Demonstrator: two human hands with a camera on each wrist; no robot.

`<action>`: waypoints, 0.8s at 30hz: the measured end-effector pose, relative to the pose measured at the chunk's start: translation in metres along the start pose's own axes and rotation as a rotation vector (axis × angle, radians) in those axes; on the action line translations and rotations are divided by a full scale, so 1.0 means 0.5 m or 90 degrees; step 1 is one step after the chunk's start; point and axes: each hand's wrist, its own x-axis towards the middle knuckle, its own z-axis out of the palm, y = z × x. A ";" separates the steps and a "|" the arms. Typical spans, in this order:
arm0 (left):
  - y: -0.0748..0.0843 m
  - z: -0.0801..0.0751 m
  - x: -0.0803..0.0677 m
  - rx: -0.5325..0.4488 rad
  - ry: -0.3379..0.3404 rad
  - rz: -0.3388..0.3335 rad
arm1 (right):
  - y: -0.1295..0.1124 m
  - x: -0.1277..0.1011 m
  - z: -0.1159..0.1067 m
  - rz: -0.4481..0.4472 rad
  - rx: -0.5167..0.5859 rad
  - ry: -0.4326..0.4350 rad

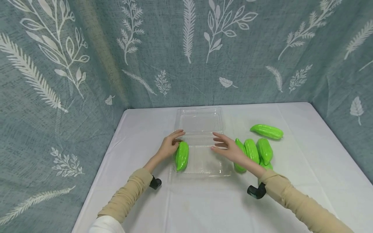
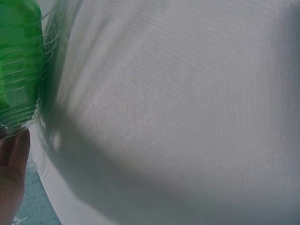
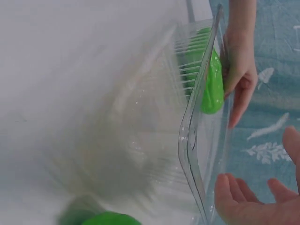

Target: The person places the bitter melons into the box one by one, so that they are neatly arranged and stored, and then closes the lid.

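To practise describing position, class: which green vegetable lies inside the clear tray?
The leftmost green vegetable, beside the left hand; the other green vegetables all lie outside the clear tray, to its right.

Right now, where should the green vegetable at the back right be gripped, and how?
Probably across the middle of that vegetable, from above with the right hand: it lies on its side behind the clustered vegetables, and its left end narrows to a tip.

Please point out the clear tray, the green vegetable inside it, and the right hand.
Clear tray [image 1: 204, 161]: head view, bare floor.
Green vegetable [image 1: 182, 156]: head view, its middle.
Right hand [image 1: 231, 150]: head view, hand's middle.
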 end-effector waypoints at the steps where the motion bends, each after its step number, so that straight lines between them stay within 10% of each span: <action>1: 0.000 0.000 0.000 -0.001 -0.001 -0.001 | 0.000 -0.003 -0.002 -0.003 -0.003 0.005; 24: -0.005 0.000 0.005 0.003 0.004 0.009 | -0.008 -0.046 -0.089 0.029 -0.015 0.069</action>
